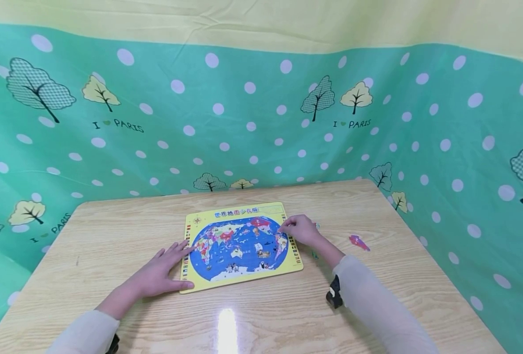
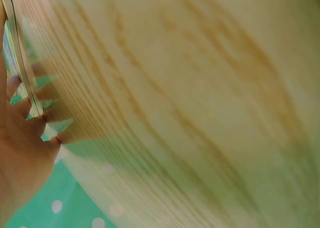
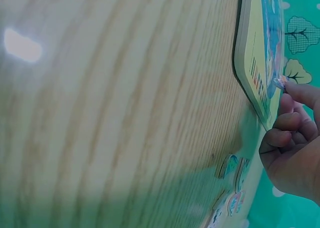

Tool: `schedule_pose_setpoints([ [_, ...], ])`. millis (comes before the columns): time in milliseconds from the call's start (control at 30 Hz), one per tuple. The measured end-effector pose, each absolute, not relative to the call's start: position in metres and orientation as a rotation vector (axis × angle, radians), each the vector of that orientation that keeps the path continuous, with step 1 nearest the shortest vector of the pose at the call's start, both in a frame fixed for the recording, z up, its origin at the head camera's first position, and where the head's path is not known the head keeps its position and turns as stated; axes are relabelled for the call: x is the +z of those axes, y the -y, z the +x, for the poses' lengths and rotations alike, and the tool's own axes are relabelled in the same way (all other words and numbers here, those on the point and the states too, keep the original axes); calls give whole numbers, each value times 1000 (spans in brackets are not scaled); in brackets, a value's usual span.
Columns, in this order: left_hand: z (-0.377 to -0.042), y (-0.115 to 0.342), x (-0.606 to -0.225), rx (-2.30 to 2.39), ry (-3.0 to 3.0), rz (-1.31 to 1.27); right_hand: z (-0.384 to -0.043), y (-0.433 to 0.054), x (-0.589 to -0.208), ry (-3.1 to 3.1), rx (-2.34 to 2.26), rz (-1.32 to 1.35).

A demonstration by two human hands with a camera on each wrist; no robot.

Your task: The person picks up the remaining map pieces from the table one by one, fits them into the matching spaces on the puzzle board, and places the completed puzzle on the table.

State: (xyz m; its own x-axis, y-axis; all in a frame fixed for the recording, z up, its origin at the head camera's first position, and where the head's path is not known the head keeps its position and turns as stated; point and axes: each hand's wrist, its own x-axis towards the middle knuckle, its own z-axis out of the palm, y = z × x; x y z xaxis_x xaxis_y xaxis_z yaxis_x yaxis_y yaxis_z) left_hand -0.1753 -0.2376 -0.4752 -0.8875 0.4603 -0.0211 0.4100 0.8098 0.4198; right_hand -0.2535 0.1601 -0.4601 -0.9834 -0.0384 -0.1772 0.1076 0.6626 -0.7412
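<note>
A yellow-bordered world map puzzle board (image 1: 242,283) lies flat on the table, its blue oval map facing up. My left hand (image 1: 161,271) is spread at the board's left edge, thumb at the near left corner and fingertips touching the border. In the left wrist view this hand (image 2: 22,153) shows only partly. Over the right side of the map, my right hand (image 1: 304,230) is held with thumb and forefinger together. The right wrist view shows them pinching a small patterned puzzle piece (image 3: 281,81), while the other fingers of that hand (image 3: 295,153) curl in.
A pink and purple puzzle piece (image 1: 359,242) lies on the wooden table (image 1: 124,231) to the right. Small greenish pieces (image 3: 229,166) lie beside the right hand, partly hidden by the arm in the head view. A green dotted curtain (image 1: 243,123) hangs behind the table and at its sides.
</note>
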Motion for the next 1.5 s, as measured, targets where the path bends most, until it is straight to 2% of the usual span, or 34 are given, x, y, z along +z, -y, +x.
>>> schedule_pose_setpoints([
  [867,-175,237,-473,614,-2875,694,-256,-160,-463,-2699,-1135,-150],
  [1500,-176,238,-477,593,-2880,704,-259,-159,-459,-2693,-1064,-203],
])
